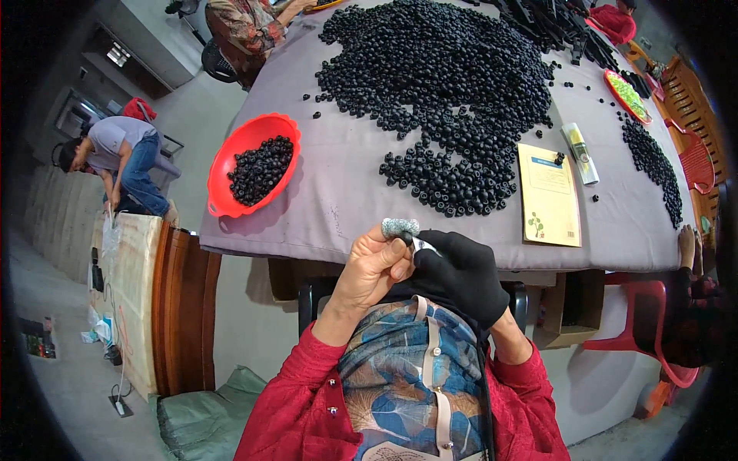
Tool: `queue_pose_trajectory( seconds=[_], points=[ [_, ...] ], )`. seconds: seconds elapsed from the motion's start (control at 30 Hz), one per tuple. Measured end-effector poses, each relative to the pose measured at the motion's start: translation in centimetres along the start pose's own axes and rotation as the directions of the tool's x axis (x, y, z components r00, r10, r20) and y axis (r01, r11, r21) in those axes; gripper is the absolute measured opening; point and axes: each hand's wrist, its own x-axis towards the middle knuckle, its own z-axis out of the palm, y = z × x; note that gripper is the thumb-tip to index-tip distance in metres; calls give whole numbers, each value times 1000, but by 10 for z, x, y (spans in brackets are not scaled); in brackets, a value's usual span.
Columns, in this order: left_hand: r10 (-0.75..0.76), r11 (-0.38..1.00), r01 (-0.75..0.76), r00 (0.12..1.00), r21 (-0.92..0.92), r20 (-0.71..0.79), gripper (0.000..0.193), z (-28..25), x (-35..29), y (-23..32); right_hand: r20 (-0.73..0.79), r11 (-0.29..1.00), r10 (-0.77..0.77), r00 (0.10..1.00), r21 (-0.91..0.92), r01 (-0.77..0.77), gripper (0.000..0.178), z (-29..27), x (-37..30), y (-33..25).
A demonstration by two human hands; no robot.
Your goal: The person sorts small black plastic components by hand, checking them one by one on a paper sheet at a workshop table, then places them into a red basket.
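Observation:
At the near edge of the table, my two hands meet in front of my body. My left hand (370,267) is bare, with a speckled pale wrap on one fingertip, and it pinches a small black round part (408,239). A black glove covers my right hand (463,278), its fingers closed around a small flat whitish piece (423,247) against that part. The glove hides most of this piece, so its kind does not show. Beyond my hands a large pile of the same black round parts (438,84) spreads across the grey tablecloth (330,184).
A red plastic basin (217,167) of black parts stands left. To the right lie a yellow booklet (551,203), a clear-and-white tube (580,154) and a red-rimmed tray (615,84). Other people sit around the table; one person (127,157) bends over a wooden piece (173,300).

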Motion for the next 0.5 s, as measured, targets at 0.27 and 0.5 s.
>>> queue_pose_trajectory(
  seconds=[0.27, 0.5],
  points=[
    [-27, 999, 28, 997, 23, -67, 18, 2, -1, 0, 0, 972, -121, 993, -202, 119, 28, 1, 0, 2],
    [-27, 1000, 27, 997, 1, -70, 15, 1, -1, -1, -12, 983, -104, 995, -151, 101, 27, 2, 1, -1]
  ],
)
